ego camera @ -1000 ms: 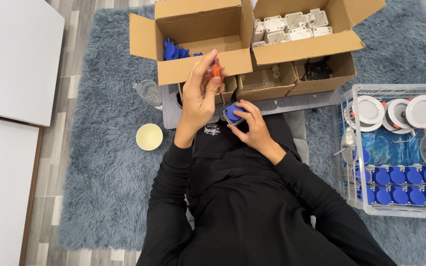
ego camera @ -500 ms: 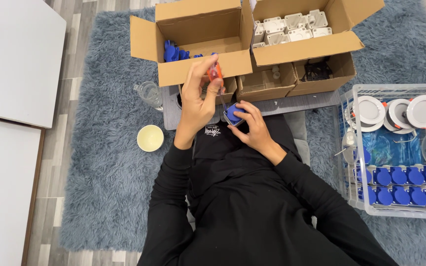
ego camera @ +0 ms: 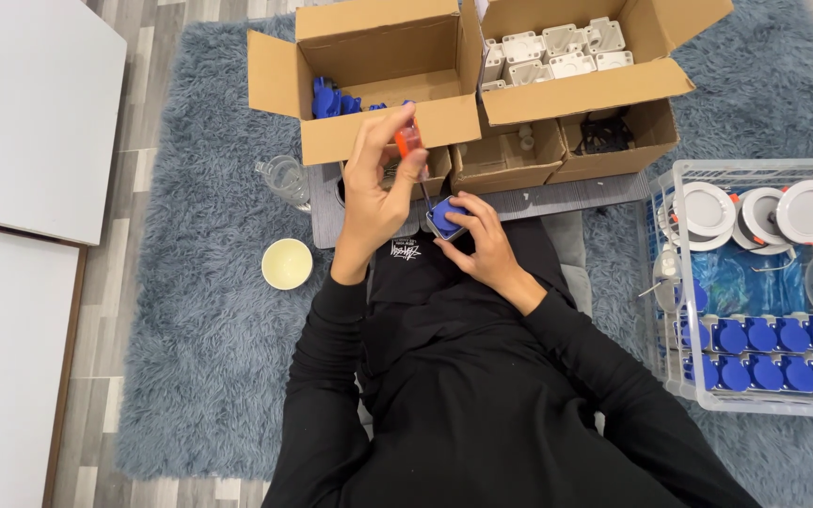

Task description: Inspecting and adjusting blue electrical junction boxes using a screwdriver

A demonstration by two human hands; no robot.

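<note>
The small blue-faced socket unit with a grey rim (ego camera: 446,217) sits in the person's lap, just in front of the near edge of the grey mat (ego camera: 557,196), held tilted up toward the camera. The right hand (ego camera: 482,243) is closed around its near side, fingers curled over the blue face and thumb beneath, steadying it. The left hand (ego camera: 374,193) is shut on an orange-handled screwdriver (ego camera: 410,150), whose thin shaft slants down so that its tip meets the unit's upper left corner.

By the look of it, the step in hand is working a screw at that corner of the unit. The next move would call for keeping the tip seated and the shaft in line with the screw while the right hand stops the unit from twisting; whether the screw is partly or fully in cannot be told.

Beyond the mat on the blue-grey rug (ego camera: 190,376) stand open cardboard boxes: one with blue parts (ego camera: 331,98), another with white junction boxes (ego camera: 557,49). A clear glass (ego camera: 284,179) and a cream bowl (ego camera: 287,263) lie left of the lap. At the rug's right edge a clear crate (ego camera: 708,400) holds rows of blue socket units (ego camera: 769,353) and round white lamps (ego camera: 759,214).
</note>
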